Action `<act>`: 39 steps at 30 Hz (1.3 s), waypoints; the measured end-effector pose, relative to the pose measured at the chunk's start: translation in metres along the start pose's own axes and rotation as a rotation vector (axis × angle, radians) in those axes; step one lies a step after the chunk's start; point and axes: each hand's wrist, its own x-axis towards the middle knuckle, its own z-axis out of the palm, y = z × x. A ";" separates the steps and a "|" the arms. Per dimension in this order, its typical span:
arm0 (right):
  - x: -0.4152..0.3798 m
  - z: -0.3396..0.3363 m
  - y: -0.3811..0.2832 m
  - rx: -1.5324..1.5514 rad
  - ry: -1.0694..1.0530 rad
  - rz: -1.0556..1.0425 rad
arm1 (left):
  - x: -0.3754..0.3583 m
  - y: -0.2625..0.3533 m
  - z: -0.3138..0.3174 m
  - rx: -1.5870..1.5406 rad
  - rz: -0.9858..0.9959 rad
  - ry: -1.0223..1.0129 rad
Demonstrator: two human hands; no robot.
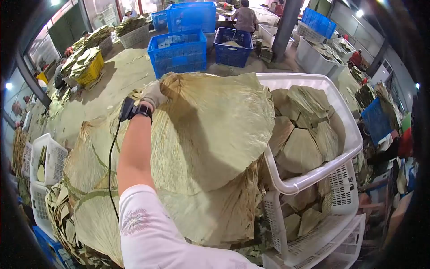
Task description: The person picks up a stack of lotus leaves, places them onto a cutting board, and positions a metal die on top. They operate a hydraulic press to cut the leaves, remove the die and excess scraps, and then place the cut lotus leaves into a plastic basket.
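Observation:
My left hand point(154, 94), in a pale glove with a dark watch and a small black device at the wrist, is closed on the narrow upper left end of a large dried fan-shaped leaf point(224, 121). The leaf is spread flat, its right side reaching the rim of a white basket point(354, 139). Beneath and left of it lie more large dried leaves point(96, 219), heaped in layers. Inside the basket are folded or cut leaf pieces point(300, 150). My right hand is out of sight.
A perforated white crate point(345, 190) stands under the basket. Blue crates point(177, 54) stand on the floor ahead, and white crates point(53, 159) at the left. Farther off are a yellow crate of leaves point(92, 69), a dark post point(286, 31) and a seated person point(245, 19).

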 end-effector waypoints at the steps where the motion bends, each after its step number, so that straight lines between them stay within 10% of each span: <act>1: -0.001 0.000 0.006 -0.009 -0.005 -0.008 | -0.008 0.006 -0.007 0.000 0.010 -0.001; 9: 0.007 0.004 0.007 0.147 0.086 -0.036 | -0.079 0.060 -0.102 -0.366 -0.098 0.085; 11: 0.013 0.004 0.003 0.221 0.137 -0.056 | -0.073 0.047 -0.095 -0.614 0.330 0.121; 17: -0.028 -0.043 -0.094 0.780 0.441 -0.401 | -0.183 0.199 -0.230 -0.294 0.581 0.444; 20: -0.214 -0.192 -0.162 1.380 -0.034 -1.049 | -0.243 0.264 -0.281 -0.167 0.805 0.578; 21: -0.261 -0.230 -0.167 1.081 0.181 -1.373 | -0.264 0.284 -0.293 -0.187 0.868 0.570; 24: -0.341 -0.264 -0.173 1.438 -0.529 -1.578 | -0.325 0.332 -0.312 -0.246 1.125 0.576; 26: -0.362 -0.285 -0.158 1.883 -0.877 -1.471 | -0.364 0.354 -0.317 -0.262 1.297 0.540; 29: -0.353 -0.298 -0.099 2.261 -0.487 -1.542 | -0.403 0.391 -0.305 -0.325 1.714 0.528; 31: -0.361 -0.332 -0.041 2.467 -0.964 -1.416 | -0.433 0.412 -0.293 -0.372 1.884 0.448; 39: -0.371 -0.275 0.077 2.845 -0.418 -1.101 | -0.546 0.469 -0.291 -0.468 2.328 0.456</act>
